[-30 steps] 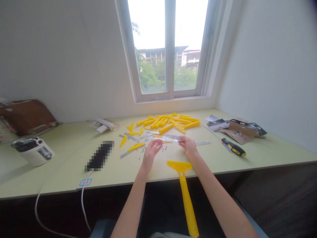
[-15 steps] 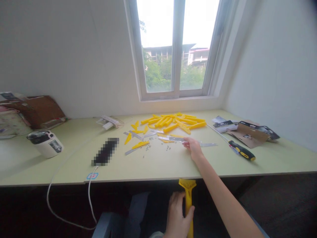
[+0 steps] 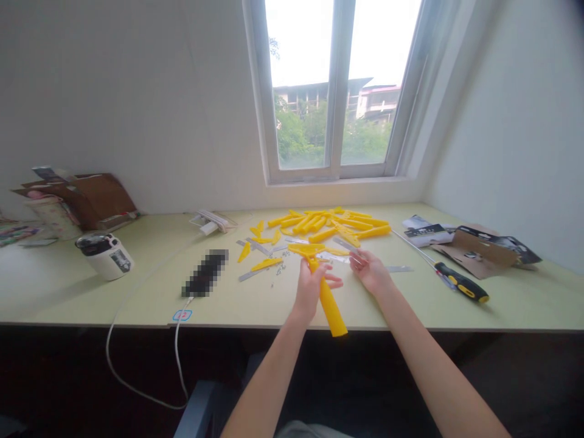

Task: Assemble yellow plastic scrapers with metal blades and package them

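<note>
My left hand (image 3: 310, 289) is wrapped round a yellow scraper handle (image 3: 331, 309), its wide head pointing away from me and its grip hanging over the desk's front edge. To the right, my right hand (image 3: 371, 272) pinches a thin metal blade (image 3: 345, 243), raised at a slant above the desk. Behind both hands lies a pile of yellow scraper handles (image 3: 322, 222). Small yellow head pieces (image 3: 244, 252) and flat metal blades (image 3: 250, 275) are scattered left of the scraper. Tiny screws (image 3: 281, 267) lie among them, and another blade (image 3: 400, 269) rests beyond my right wrist.
A black-and-yellow screwdriver (image 3: 460, 283) lies at the right, beside opened cardboard packaging (image 3: 483, 249). On the left are a white bottle (image 3: 107, 258), a blurred dark device (image 3: 205, 274) with a white cable (image 3: 179, 353), and a power strip (image 3: 212, 222).
My left hand has lifted the scraper handle from below the desk edge up over the desktop. My right hand has raised the blade off the desk and tilted it. The view has shifted slightly.
</note>
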Demonstrator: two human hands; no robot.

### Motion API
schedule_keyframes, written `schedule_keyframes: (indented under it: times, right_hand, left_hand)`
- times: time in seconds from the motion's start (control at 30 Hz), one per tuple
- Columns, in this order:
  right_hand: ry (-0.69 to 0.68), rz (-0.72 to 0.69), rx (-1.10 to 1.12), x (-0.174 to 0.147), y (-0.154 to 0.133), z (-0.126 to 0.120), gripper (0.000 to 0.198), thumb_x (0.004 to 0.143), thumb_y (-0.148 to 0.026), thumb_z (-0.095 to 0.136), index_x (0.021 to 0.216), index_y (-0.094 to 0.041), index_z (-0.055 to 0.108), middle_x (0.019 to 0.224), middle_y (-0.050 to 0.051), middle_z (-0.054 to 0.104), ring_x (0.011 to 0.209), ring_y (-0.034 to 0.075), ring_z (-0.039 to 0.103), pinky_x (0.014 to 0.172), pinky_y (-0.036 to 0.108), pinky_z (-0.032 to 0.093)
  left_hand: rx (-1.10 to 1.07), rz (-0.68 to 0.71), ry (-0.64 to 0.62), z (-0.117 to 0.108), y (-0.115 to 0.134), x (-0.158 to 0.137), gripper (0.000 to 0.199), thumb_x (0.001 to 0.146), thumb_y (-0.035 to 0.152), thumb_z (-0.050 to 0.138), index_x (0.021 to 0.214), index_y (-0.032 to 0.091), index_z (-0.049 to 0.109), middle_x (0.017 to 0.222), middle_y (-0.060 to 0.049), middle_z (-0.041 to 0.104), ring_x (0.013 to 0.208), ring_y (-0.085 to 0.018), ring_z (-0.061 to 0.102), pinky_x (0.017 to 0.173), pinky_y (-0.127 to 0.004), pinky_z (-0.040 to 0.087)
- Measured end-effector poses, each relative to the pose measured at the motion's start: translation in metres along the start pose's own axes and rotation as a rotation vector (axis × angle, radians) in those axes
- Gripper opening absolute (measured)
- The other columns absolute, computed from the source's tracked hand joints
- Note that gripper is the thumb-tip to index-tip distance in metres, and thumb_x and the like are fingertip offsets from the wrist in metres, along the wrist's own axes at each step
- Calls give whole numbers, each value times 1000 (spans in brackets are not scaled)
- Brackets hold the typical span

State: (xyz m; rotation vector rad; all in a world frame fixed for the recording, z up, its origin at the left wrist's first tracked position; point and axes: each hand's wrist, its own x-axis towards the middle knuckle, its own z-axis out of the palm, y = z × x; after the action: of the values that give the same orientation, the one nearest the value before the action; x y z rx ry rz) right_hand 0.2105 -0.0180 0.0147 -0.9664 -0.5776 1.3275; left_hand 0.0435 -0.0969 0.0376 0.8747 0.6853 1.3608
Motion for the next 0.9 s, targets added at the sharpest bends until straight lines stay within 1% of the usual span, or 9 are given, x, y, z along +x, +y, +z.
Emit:
schedule_keyframes:
  times: [0.03,0.1,0.2,0.3,0.43,0.53,0.63,0.77,0.9]
  right_hand:
    - [-11,-5,5,1,-1,1,3,69,-20,56,68,-22,55,65,2,65,56,14,59,51,26,52]
    - [-38,-14,8,2,-2,3,1,70,-22,56,70,-23,56,68,2,65,59,14,60,54,26,53]
    - [-88,-26,-6,4,-3,10,1,70,-24,56,71,-24,57,75,1,66,67,14,62,58,25,53]
    - [-155,-33,-45,4,-1,18,6,68,-25,58,73,-23,59,81,3,68,78,18,63,62,28,53]
    - [-219,-51,-100,0,5,24,14,63,-28,64,73,-18,64,78,5,69,80,23,64,60,31,52]
    - [-225,-100,-113,-4,10,22,15,59,-28,69,70,-18,65,76,2,69,81,21,63,63,26,50]
    - [-251,-116,-141,-9,12,19,17,58,-29,71,71,-18,68,78,3,69,77,19,63,61,25,49]
    - [-303,-104,-175,-18,13,18,23,60,-30,71,78,-16,69,81,5,70,69,17,64,60,26,49]
    - [-303,-96,-195,-22,13,17,24,59,-29,72,79,-16,69,81,5,69,62,15,63,60,27,50]
  left_hand:
    - [-20,-35,-27,-1,5,15,32,74,24,56,100,22,38,93,-4,58,69,-17,65,73,-39,52]
    - [-40,-100,-80,-3,6,38,30,76,27,53,101,20,38,97,-8,59,75,-21,65,76,-43,51]
    - [-52,-175,-139,-4,-5,51,29,76,26,53,101,20,39,101,-11,60,79,-23,66,76,-46,51]
    - [-65,-206,-190,-2,-17,49,32,74,19,55,103,22,42,107,-9,59,84,-22,65,76,-45,52]
    - [-91,-225,-225,0,-22,43,44,69,10,53,109,26,41,113,-6,57,90,-22,63,77,-45,52]
    - [-115,-194,-226,-2,-20,42,49,68,5,50,111,27,41,118,-5,55,95,-21,62,82,-43,50]
    - [-134,-162,-238,-4,-18,42,49,67,2,48,110,27,46,117,-3,58,98,-19,60,87,-41,47]
    - [-147,-154,-256,-4,-17,42,42,67,2,48,103,23,55,111,-4,63,101,-20,59,91,-39,44]
    - [-154,-179,-224,-5,-17,44,24,77,19,48,98,16,58,106,-9,64,100,-22,59,91,-39,44]
